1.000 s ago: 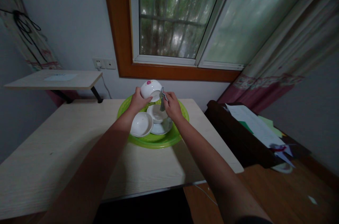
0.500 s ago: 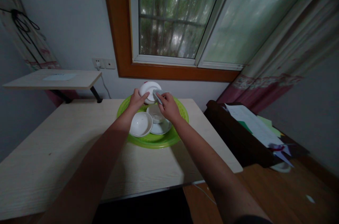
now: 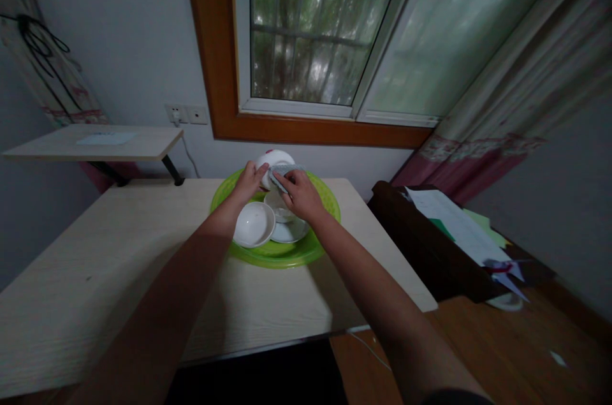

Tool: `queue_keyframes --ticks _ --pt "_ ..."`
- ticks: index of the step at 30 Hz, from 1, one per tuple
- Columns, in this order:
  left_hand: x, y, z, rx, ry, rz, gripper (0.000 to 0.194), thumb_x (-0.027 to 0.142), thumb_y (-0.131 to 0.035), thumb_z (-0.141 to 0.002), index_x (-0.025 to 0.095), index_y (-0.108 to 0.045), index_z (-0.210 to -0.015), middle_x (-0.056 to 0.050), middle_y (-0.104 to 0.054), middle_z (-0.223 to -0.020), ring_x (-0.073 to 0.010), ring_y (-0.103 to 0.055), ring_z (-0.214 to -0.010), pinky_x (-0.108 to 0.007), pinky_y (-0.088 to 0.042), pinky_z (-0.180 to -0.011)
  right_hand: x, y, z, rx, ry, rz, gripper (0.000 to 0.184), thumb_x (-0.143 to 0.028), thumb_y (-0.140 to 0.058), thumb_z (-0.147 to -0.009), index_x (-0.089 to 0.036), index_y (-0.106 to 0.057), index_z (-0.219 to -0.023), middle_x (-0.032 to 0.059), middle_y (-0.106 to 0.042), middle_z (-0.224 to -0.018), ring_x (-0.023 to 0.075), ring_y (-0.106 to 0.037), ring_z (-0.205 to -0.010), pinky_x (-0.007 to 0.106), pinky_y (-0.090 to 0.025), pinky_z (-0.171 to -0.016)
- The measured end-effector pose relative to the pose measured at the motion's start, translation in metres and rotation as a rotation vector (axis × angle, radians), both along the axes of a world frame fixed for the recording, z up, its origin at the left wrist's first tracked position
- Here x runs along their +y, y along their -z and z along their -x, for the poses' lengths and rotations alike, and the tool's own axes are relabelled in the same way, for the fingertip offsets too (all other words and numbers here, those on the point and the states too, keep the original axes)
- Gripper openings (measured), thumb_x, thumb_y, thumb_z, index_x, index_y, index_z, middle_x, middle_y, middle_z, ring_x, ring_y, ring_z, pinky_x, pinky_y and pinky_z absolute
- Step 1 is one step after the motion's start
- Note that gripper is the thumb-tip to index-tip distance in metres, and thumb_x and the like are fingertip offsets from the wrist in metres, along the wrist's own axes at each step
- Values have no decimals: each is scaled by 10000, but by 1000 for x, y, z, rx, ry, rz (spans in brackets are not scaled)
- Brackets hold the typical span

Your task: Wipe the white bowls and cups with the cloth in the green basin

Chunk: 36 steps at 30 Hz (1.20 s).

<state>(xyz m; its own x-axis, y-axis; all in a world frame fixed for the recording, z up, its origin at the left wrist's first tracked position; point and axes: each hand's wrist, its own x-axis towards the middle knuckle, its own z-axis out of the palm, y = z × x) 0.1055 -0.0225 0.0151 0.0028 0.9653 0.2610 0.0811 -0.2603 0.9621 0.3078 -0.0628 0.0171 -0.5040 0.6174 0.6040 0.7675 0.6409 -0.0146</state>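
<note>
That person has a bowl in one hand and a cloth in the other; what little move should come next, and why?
Probably the right hand should slide the cloth further around the held bowl: the cloth lies against its outside, part of which shows uncovered, and the left hand grips its side.

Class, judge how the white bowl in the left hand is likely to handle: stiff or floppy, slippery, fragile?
The white bowl is probably stiff, since its rounded shape shows no sagging in the left hand. Its smooth-looking surface may be slippery, though the cloth hides part of it. It looks ceramic, so it would probably chip if dropped.
</note>
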Motion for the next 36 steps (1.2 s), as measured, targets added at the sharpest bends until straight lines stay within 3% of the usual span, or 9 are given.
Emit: queue_keyframes --ticks 7,12,18,23,30,33,36 --pt "-6 -5 -3 -9 -6 39 289 509 -606 -975 234 -520 -994 -53 -689 -1021 -183 -708 -865 -266 -597 -602 -6 -6 3 81 129 -32 585 -382 -560 -1026 -215 -508 -1584 160 -575 -1185 312 -499 -1058 449 -475 -942" --pt "-4 -5 -3 -30 -57 31 293 517 -608 -974 243 -515 -1024 -66 -700 -1110 -190 -716 -963 -259 -609 -629 -7 -8 2 183 198 -62 508 -430 -518 -1047 -197 -619 -1488 157 -575 -1104 316 -506 -1026 454 -482 -912" --pt "12 3 2 -45 -109 42 381 593 -606 -954 240 -464 -983 -73 -684 -1084 -216 -720 -981 -292 -619 -614 -5 -3 -1 145 106 -61 413 -375 -479 -1062 -208 -743 -1331 125 -593 -1026 280 -526 -970 420 -480 -870" --pt "11 7 3 40 -113 34 351 588 -574 -969 255 -466 -993 -50 -663 -1012 -175 -693 -867 -247 -571 -601 -5 -2 0 24 -23 -44 420 -360 -478 -1074 -225 -693 -1409 111 -601 -1045 269 -525 -987 410 -468 -883" --pt "10 8 2 107 -118 0 354 591 -576 -962 255 -466 -939 -19 -632 -886 -167 -654 -782 -232 -515 -572 -4 -4 3 35 136 -51 544 -428 -479 -1074 -218 -521 -1574 141 -599 -1136 296 -517 -1008 427 -471 -894" --pt "11 6 0 43 -109 20 359 591 -579 -959 255 -454 -967 -29 -650 -956 -175 -681 -817 -249 -544 -574 -2 -3 2 96 200 -71 513 -413 -470 -1074 -190 -576 -1524 148 -603 -1106 297 -524 -987 424 -473 -874" --pt "11 5 1 -17 -109 35 353 580 -593 -958 255 -461 -994 -45 -667 -1019 -193 -706 -896 -262 -572 -592 -2 -1 1 110 172 -80 440 -381 -484 -1066 -198 -671 -1418 136 -615 -1046 288 -531 -966 416 -470 -864"
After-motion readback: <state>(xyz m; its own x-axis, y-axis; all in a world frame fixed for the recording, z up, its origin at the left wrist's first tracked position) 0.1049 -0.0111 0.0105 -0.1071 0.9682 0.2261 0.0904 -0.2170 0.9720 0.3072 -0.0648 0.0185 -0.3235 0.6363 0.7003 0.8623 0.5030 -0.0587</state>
